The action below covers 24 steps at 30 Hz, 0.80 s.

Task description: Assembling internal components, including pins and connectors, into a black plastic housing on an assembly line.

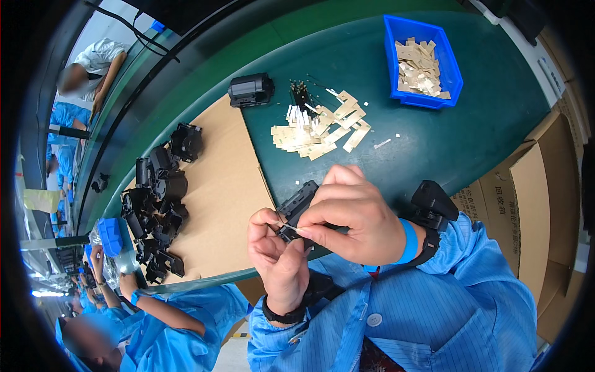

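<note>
My left hand (pixel 277 255) is closed round a black plastic housing part (pixel 297 203), held above the near edge of the green table. My right hand (pixel 354 217) reaches over the part from the right, thumb and index finger pinched together. A thin pale strip (pixel 291 227) shows at those fingertips, against the housing; its far end is hidden. Beyond my hands lies a loose pile of beige adhesive tabs (pixel 317 146). Thin black wires (pixel 300 94) with white ends lie bunched at the back of that pile.
A blue bin (pixel 456 84) of beige pieces stands at the back right. Several black housings (pixel 162 186) crowd the left of a cardboard sheet (pixel 226 204); another black housing (pixel 251 90) sits behind it. Open cardboard boxes (pixel 527 204) are at right. A co-worker (pixel 167 322) works at lower left.
</note>
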Available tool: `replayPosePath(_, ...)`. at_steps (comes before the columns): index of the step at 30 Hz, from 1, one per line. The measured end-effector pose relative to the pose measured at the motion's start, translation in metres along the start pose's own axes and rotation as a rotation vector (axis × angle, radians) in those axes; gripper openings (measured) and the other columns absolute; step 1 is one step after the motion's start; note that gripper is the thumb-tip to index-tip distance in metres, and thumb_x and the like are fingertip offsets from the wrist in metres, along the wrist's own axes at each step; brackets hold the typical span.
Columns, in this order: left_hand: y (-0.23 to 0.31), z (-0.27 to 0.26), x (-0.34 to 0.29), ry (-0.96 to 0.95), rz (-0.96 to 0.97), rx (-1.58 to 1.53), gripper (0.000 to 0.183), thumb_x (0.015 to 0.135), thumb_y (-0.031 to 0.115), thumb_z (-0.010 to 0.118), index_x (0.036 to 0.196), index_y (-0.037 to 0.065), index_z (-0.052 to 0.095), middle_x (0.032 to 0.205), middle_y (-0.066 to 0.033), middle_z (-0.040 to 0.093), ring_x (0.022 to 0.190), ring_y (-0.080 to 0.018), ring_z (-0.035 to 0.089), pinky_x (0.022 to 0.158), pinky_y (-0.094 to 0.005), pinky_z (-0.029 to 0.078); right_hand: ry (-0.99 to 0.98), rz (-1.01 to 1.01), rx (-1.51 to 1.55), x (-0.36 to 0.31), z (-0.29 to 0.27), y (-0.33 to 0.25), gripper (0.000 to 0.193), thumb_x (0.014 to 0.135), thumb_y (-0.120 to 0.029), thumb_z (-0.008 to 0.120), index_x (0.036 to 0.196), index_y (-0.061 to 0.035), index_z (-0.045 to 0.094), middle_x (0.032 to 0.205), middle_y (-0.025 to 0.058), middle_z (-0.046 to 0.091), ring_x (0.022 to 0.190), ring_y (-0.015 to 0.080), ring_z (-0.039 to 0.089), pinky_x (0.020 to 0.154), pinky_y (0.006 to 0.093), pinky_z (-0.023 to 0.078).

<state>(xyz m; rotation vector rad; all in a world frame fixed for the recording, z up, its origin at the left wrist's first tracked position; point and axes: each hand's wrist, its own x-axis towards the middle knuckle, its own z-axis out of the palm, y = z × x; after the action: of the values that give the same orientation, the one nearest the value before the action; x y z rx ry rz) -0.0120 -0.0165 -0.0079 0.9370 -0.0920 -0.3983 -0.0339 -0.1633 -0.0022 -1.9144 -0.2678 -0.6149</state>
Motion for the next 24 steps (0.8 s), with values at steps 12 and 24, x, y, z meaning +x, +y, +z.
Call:
replayPosePath(12,0.008,0.001,0.000,-0.085,-0.012,0.002,0.041,0.069,-0.003,0.063,0.103,0.004,0.040,0.097,-0.0055,0.049,0.085,-0.0112,0.052,0.068,-0.0224,0.046,-0.107,0.283,0.289,0.003,-0.019,0.010,0.037,0.086,-0.016,0.056,0.116,0.0039,0.050,0.102,0.0139,0.055,0.085,0.0163,0.056,0.077,0.0278,0.046)
replayPosePath(24,0.006,-0.003,-0.001,-0.055,0.048,0.109,0.032,0.075,-0.004,0.052,0.106,0.001,0.041,0.093,-0.0047,0.048,0.077,-0.0078,0.050,0.060,-0.0194,0.044,-0.075,0.420,0.594,-0.005,-0.006,0.014,0.030,0.086,-0.012,0.057,0.112,0.0025,0.054,0.093,0.0074,0.056,0.076,0.0081,0.054,0.064,0.0215,0.045)
